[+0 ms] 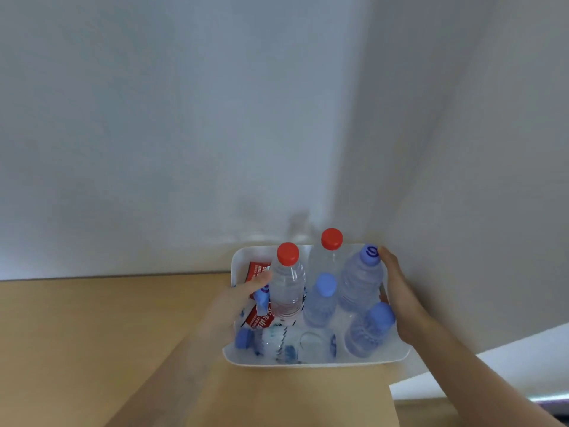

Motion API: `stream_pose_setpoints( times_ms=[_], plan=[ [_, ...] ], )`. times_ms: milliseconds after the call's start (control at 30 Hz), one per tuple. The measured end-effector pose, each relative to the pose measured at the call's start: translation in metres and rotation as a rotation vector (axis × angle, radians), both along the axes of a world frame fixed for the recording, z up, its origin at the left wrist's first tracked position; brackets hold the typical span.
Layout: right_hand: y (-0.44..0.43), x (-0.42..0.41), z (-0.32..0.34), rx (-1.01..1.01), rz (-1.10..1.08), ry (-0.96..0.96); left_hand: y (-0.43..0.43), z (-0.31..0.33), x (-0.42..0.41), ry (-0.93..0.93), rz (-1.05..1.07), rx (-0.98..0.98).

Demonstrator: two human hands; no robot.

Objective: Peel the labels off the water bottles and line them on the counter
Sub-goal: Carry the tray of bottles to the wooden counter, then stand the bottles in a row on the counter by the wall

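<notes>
A white tray (311,360) sits on the wooden counter (92,334) against the wall corner. In it stand two clear bottles with red caps (288,291) (331,241) and three bluish bottles with blue caps (360,282) (320,300) (368,332). Another blue-capped bottle (286,343) lies on its side at the tray's front. Red peeled labels (257,318) lie at the tray's left. My left hand (234,303) grips the tray's left rim. My right hand (400,297) grips its right rim.
Pale walls meet in a corner just behind the tray. The counter's right edge ends close below the tray, with a white ledge (492,377) beyond it. Bare wooden surface stretches left of the tray.
</notes>
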State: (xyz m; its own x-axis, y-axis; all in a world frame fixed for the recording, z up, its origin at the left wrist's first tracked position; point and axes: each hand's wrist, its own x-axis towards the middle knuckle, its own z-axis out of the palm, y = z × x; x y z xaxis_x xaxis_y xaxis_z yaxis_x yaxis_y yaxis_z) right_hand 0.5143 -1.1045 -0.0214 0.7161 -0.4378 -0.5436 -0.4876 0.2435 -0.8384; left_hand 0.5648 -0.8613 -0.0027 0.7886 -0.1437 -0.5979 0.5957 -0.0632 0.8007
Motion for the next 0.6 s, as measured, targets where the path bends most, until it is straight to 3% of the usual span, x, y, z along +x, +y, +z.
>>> stream_pose_setpoints(
  times_ms=[300, 467, 600],
  plan=[
    [-0.010, -0.005, -0.006, 0.038, 0.073, -0.021, -0.014, 0.023, -0.033, -0.072, 0.164, 0.110],
    [-0.014, -0.003, -0.011, 0.052, 0.137, -0.078, -0.012, 0.012, -0.069, -0.333, 0.235, 0.664],
    [-0.017, 0.003, -0.020, 0.080, 0.132, -0.097, -0.008, 0.008, -0.108, -0.389, 0.233, 0.776]
  ],
)
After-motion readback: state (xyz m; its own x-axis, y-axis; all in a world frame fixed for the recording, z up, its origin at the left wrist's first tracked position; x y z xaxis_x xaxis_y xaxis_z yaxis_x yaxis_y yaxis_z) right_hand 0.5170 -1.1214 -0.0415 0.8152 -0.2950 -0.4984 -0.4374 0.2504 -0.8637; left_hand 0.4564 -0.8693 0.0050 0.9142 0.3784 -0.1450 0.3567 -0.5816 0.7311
